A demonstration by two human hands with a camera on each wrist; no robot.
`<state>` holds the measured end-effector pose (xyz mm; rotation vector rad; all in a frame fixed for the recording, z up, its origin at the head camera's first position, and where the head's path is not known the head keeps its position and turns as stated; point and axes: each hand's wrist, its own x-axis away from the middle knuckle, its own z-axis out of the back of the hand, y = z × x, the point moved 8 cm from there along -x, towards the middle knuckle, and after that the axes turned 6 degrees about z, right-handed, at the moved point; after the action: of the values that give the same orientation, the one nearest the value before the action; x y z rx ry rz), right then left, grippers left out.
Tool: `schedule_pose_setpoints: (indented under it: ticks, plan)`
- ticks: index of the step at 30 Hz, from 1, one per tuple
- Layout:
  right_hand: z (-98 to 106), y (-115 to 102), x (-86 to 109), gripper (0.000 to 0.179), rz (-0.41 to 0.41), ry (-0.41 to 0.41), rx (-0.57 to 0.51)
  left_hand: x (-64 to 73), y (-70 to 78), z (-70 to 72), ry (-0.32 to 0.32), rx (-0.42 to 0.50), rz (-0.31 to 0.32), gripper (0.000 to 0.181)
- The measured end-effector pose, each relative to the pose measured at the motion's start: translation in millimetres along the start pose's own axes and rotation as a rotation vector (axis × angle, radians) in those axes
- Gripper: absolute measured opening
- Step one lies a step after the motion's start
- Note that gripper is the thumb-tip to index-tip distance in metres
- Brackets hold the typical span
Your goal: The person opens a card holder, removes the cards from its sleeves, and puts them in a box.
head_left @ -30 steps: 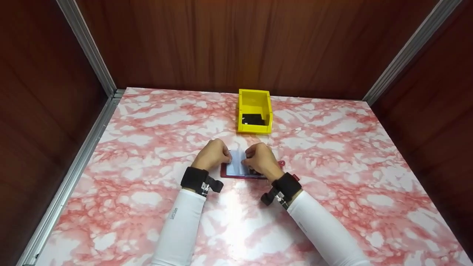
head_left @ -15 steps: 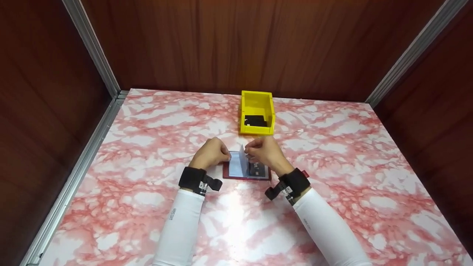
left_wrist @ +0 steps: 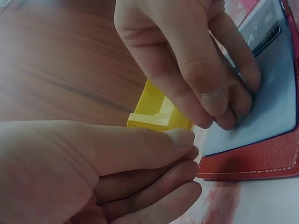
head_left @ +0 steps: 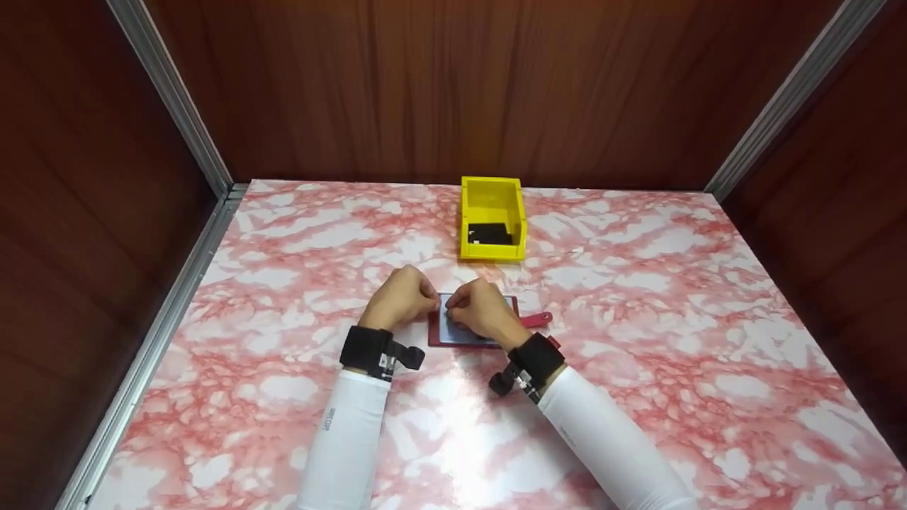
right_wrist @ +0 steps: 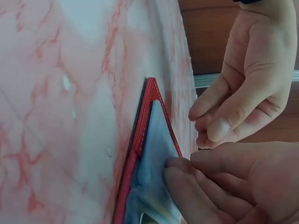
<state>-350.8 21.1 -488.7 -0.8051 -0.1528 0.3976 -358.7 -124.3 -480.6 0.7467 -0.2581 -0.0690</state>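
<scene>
A red stitched card holder (head_left: 434,336) lies spread on the table, with a snap strap (head_left: 537,320) sticking out at its right. Bluish clear plastic sleeves (left_wrist: 275,93) cover its inside, and a dark card (left_wrist: 262,30) with light lettering shows in one. My right hand (head_left: 483,312) is over the sleeves, its thumb near the index finger and other fingertips touching the plastic. Just beside the holder's left edge is my left hand (head_left: 401,301). Its fingers are loosely bent, the thumb lies along the index finger, and nothing shows between them.
Beyond the holder stands a yellow bin (head_left: 494,251) with flat black pieces (head_left: 489,233) inside. Wood-grain panels (head_left: 425,92) enclose the red-and-white marbled table (head_left: 638,340) at the back and both sides.
My right hand lifted a sleeve upright, uncovering the dark card, then moved left and down over the sleeves. The sleeve now lies flatter. My left hand stays by the left edge.
</scene>
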Motion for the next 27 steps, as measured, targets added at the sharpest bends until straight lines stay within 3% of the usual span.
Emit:
schedule_pose_setpoints:
  ticks: [6, 11, 16, 22, 25, 27]
  plan:
    - [14, 5, 6.8, 0.012, 0.087, 0.022, -0.018, -1.0, 8.2, -6.9, 0.008, -0.005, -0.019, 0.007]
    - [39, 17, 20.0, 0.012, 0.105, 0.050, 0.088, -1.7, 19.2, -21.6, -0.004, 0.014, -0.076, 0.008]
    - [59, 32, 29.4, 0.011, 0.064, -0.003, 0.204, -2.1, 30.2, -35.7, -0.009, 0.005, -0.112, 0.007]
    - [64, 44, 30.5, 0.015, 0.093, -0.096, 0.212, -3.3, 39.8, -49.6, -0.022, -0.008, -0.124, 0.006]
    - [61, 48, 29.7, 0.016, 0.113, -0.138, 0.213, -6.2, 39.3, -54.8, -0.034, -0.002, -0.102, 0.007]
    - [59, 50, 29.3, 0.016, 0.121, -0.152, 0.222, -21.5, 26.4, -65.6, -0.013, -0.002, -0.128, 0.009]
